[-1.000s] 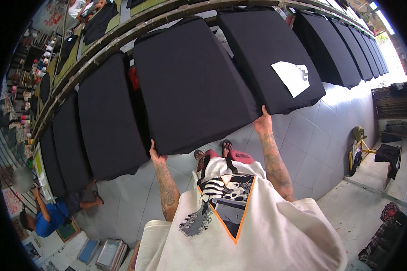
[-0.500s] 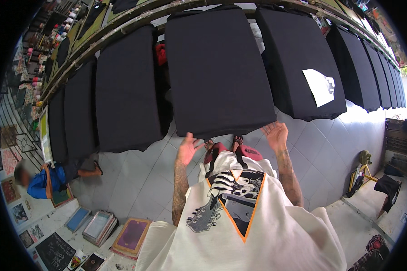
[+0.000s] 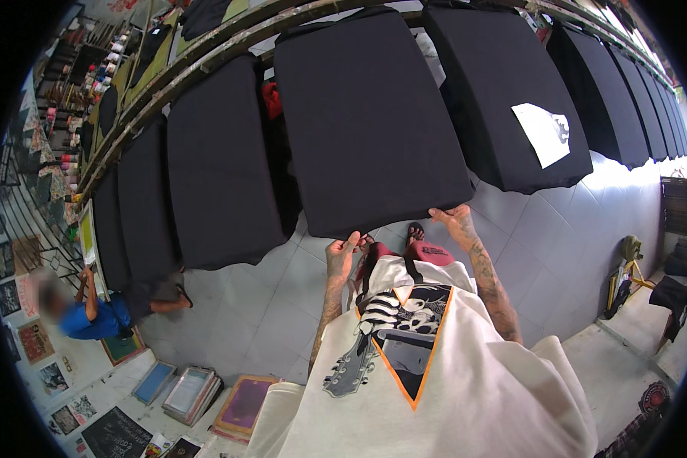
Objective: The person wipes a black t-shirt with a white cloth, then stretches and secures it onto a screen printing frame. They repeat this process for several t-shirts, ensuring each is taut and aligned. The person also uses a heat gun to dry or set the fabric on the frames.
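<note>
In front of me a black cloth (image 3: 374, 122) lies smooth over a long flat board, its near edge hanging a little past the board's end. My left hand (image 3: 342, 253) pinches that edge near its left-middle, thumb on top. Toward the right corner, my right hand (image 3: 453, 220) grips the same edge between thumb and fingers. The fabric between my hands looks fairly straight. The undersides of the fingers are partly hidden by the cloth.
More black-covered boards stand in a row, one left (image 3: 221, 168) and one right (image 3: 504, 99), the right one bearing a white paper piece (image 3: 543, 136). At the far left a person in blue (image 3: 95, 311) holds a frame (image 3: 88, 240). Framed screens (image 3: 244, 404) lie lower left.
Both hands have gone from spread fingers near the board's end to pinching the cloth's edge. My right hand shifted slightly left. The person at the left has moved a little.
</note>
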`<state>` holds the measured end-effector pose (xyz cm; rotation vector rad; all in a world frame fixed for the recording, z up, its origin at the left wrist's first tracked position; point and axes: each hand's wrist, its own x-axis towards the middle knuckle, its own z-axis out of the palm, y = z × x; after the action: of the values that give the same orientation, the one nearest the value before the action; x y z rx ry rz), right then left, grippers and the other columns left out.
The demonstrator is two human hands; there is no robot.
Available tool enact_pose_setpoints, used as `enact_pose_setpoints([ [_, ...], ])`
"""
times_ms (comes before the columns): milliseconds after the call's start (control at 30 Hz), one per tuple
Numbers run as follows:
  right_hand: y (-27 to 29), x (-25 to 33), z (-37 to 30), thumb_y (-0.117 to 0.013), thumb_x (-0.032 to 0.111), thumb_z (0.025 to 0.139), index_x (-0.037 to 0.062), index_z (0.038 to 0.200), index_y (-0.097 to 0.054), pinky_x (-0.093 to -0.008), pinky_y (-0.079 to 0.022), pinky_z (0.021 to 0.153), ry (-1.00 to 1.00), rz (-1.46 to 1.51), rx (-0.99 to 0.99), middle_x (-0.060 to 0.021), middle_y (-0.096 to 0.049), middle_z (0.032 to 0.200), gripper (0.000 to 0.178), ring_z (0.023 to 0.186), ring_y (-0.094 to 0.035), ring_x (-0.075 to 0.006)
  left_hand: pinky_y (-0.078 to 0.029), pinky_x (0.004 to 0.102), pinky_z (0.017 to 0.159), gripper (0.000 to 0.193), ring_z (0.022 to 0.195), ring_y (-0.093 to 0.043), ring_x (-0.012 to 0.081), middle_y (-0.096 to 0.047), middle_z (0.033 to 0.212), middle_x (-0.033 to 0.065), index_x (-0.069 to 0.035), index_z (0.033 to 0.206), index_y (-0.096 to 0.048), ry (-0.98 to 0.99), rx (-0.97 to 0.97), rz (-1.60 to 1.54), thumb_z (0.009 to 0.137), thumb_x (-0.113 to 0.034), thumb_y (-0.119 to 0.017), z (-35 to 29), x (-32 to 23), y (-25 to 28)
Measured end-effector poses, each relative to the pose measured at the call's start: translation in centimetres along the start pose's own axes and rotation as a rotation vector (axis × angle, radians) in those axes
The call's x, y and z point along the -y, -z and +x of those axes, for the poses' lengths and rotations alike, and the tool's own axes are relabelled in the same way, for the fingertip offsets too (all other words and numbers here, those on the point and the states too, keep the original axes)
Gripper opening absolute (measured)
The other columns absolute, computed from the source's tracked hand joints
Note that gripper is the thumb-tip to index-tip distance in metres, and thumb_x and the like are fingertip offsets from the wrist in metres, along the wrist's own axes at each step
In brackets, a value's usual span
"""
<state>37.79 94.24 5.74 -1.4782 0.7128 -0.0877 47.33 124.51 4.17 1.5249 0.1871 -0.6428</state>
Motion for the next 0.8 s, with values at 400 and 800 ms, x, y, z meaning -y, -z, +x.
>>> enact_pose_setpoints([
  [400, 0.4, -0.4, 0.9, -0.078, 0.014, 0.083, -0.0038, 0.092, -0.075, -0.0302, -0.055, 0.066, 0.232, -0.231, -0.044, -0.0101, -0.075, 0.078, 0.020, 0.073, -0.070, -0.0130, -0.047, 0.0242, 0.075, 0.028, 0.083, -0.067, 0.0108, -0.076, 0.092, 0.0101, 0.004, 0.089, -0.074, -0.050, 0.033, 0.011, 0.087, -0.023, -0.080, 2.1, 1.1, 0.1],
  [800, 0.8, 0.4, 1.2, -0.073, 0.012, 0.082, 0.0038, 0.094, -0.072, -0.0346, -0.055, 0.063, 0.474, -0.378, -0.076, -0.0066, -0.073, 0.080, 0.014, 0.070, -0.071, -0.0165, -0.052, 0.0317, 0.089, 0.025, 0.094, -0.067, 0.0183, -0.071, 0.101, 0.0091, 0.003, 0.103, -0.069, -0.074, 0.100, -0.235, 0.082, -0.004, -0.080, 3.7, 2.8, 1.4],
])
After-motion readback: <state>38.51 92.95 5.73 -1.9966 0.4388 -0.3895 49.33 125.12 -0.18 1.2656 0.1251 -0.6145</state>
